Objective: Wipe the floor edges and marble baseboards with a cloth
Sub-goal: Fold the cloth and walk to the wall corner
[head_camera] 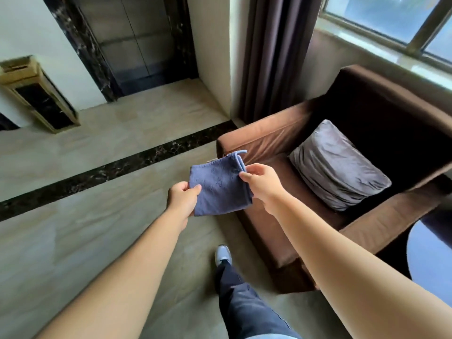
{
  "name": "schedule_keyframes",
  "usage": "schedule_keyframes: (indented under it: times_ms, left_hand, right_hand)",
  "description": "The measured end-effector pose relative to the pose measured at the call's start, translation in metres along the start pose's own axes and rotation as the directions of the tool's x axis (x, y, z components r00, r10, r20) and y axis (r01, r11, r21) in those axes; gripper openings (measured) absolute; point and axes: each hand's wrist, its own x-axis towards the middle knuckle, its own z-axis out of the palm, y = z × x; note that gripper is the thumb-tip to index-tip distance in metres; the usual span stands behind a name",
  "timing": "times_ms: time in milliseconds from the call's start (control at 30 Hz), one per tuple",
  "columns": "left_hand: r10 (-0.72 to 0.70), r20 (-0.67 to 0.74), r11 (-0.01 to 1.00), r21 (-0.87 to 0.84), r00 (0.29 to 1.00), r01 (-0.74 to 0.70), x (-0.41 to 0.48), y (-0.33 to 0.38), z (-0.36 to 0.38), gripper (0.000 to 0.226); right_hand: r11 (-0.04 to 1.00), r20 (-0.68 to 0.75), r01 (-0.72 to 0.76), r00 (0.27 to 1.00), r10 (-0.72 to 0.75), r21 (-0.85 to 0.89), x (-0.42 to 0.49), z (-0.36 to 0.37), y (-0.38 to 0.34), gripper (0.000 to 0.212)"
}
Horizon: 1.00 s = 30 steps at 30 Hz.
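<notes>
A folded blue terry cloth [220, 189] hangs in the air between both hands, above the beige tiled floor [73, 241]. The left hand [182, 200] pinches its edge at nine o'clock, thumb on top pressed against the fingers beneath. The right hand [260, 182] nips the corner at two o'clock between thumb and fingertips. The cloth is roughly square, faintly patterned, with a small hanging loop at its twelve o'clock corner, just beside the brown suede armchair [281, 133].
</notes>
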Motion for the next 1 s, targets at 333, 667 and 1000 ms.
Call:
schedule_keyframes:
  times_ms: [333, 667, 1000]
  left_hand:
    - [0.062, 0.047, 0.995, 0.073, 0.997, -0.065, 0.211, 0.117, -0.003, 0.013]
    - [0.027, 0.172, 0.991, 0.126, 0.985, -0.049, 0.433, 0.204, -0.023, 0.018]
    - [-0.064, 0.285, 0.964, 0.265, 0.956, -0.015, 0.681, 0.318, 0.005, 0.010]
  right_hand:
    - [0.990, -0.038, -0.140, 0.989, 0.141, 0.022, 0.214, 0.070, -0.058, 0.011]
    - [0.963, -0.031, -0.263, 0.964, 0.265, 0.065, 0.401, 0.162, -0.114, 0.006]
    - [0.915, -0.180, -0.380, 0.899, 0.400, 0.136, 0.604, 0.237, -0.166, 0.008]
